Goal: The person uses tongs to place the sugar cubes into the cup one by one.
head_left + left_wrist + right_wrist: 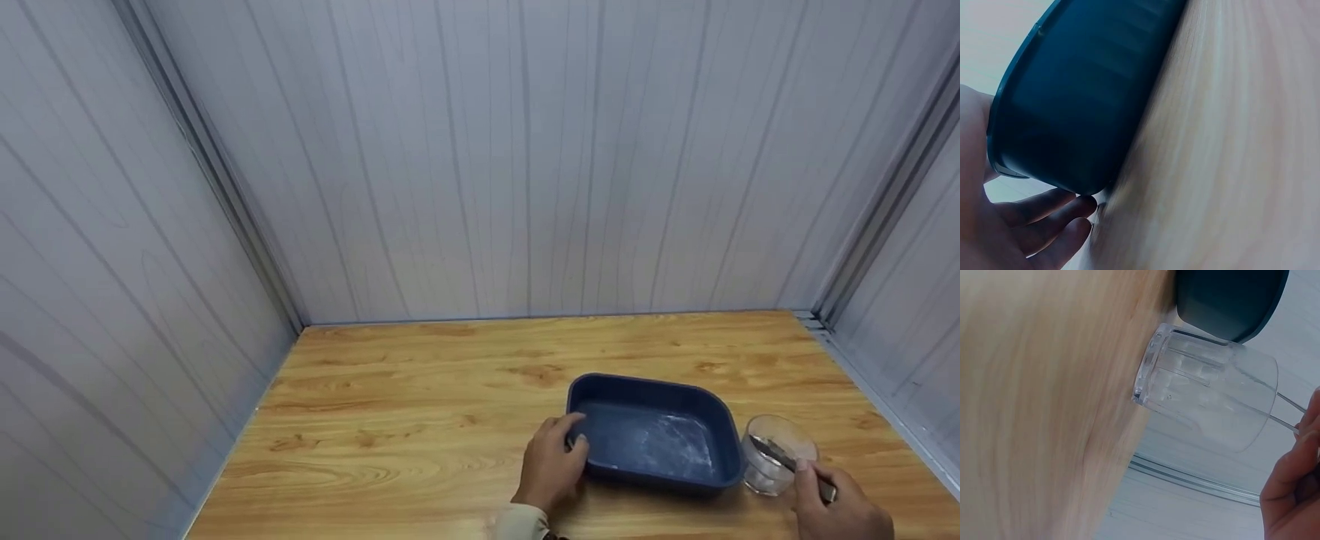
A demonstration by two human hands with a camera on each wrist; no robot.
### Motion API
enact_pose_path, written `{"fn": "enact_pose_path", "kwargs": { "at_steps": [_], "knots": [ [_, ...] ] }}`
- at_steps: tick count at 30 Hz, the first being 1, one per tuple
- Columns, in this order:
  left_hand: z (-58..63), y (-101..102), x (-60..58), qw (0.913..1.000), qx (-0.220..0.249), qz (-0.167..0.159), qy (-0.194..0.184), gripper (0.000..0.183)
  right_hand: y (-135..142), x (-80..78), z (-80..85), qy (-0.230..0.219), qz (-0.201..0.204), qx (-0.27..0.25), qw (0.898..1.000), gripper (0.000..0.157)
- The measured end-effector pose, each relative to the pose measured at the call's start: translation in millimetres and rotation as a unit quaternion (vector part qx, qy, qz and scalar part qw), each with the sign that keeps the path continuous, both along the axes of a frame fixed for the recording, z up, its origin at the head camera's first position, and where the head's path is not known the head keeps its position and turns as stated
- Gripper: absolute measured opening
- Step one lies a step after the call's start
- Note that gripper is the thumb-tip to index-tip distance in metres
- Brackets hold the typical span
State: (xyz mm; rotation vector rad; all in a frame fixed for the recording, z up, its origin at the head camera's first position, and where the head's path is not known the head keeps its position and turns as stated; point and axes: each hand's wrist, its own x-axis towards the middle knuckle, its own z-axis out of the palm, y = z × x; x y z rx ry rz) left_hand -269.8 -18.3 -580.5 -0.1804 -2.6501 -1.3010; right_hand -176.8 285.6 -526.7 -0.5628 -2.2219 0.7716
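Observation:
At the left end of a dark blue rectangular dish (622, 435), my left hand (551, 461) grips the rim. Its thumb and index finger reach over the edge, and in the left wrist view the other fingers (1044, 222) curl beneath the dish's outer corner. Pale smudges mark the dish's floor. Beside its right end stands an upright clear glass (1202, 394). My right hand (840, 502) pinches metal tweezers (776, 454), whose two prongs slant down through the mouth of the glass. Seen through the glass, the tips are blurred.
Everything stands on a wood-grain tabletop (390, 420). Pale panel walls rise at the back (480, 165), the left (97, 262) and the right (915, 300). The right wall's metal edge runs along the table near the glass.

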Motion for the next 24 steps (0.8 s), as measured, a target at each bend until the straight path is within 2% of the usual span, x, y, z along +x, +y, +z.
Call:
{"fn": "enact_pose_path", "kwargs": {
  "at_steps": [5,14,19,24],
  "knots": [
    [1.1,1.1,-1.3,1.0,0.0,-0.008,0.0,0.03,2.0,0.0,1.1,-0.017,0.002,-0.01,1.0,0.027],
    [-0.1,0.4,1.2,1.0,-0.003,-0.001,-0.003,0.031,3.8,2.6,2.2,-0.022,-0.001,-0.023,1.0,0.026],
    [-0.3,0.3,1.2,1.0,-0.004,-0.004,-0.006,0.031,4.2,4.4,3.2,-0.008,-0.018,-0.04,0.999,0.026],
    [-0.7,0.4,0.2,1.0,-0.006,0.0,-0.004,0.031,2.5,5.3,4.2,0.023,-0.02,-0.043,0.999,0.027]
  ]
}}
